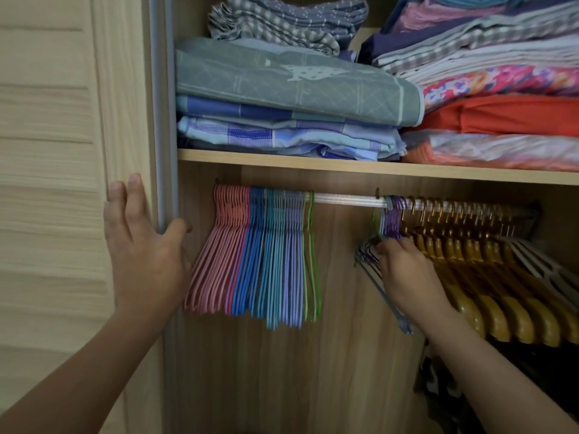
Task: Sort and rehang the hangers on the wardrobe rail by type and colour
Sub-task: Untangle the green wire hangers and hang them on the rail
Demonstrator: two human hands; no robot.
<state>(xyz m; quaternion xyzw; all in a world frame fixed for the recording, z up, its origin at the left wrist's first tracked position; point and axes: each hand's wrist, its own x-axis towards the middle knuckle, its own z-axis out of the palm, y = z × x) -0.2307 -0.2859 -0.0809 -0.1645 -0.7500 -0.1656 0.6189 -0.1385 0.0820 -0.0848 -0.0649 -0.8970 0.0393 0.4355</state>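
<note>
**A:** ok so which hand's actually on the job rn?

**B:** right hand (pixel 404 270). Its grip is curled into a small bunch of thin purple/grey hangers (pixel 391 220), fingers pinching the wires just below the hooks. Hooks look to be on the rail (pixel 344 200) directly above the grip, tho it's blurry there. Bodies hang down and swing a bit to the grip's left.

**A:** and the left?

**B:** left hand (pixel 141 245) is flat on the wardrobe door (pixel 62 151) edge, fingers straight, holding nothing. Bracing imo.

**A:** where do they need to go?

**B:** sorted thin hangers (pixel 257 255) (pink, blue, teal, lilac, green) sit well off to the grip's left, w/ a bare stretch of rail between. Wooden hangers (pixel 488 277) pack right against the grip's other side. Rail runs left-right, so I'd guess the move is lift hooks off, then carry along that axis leftward to the lilac ones. Left hand's nearer that group, could take over tbh.
</note>
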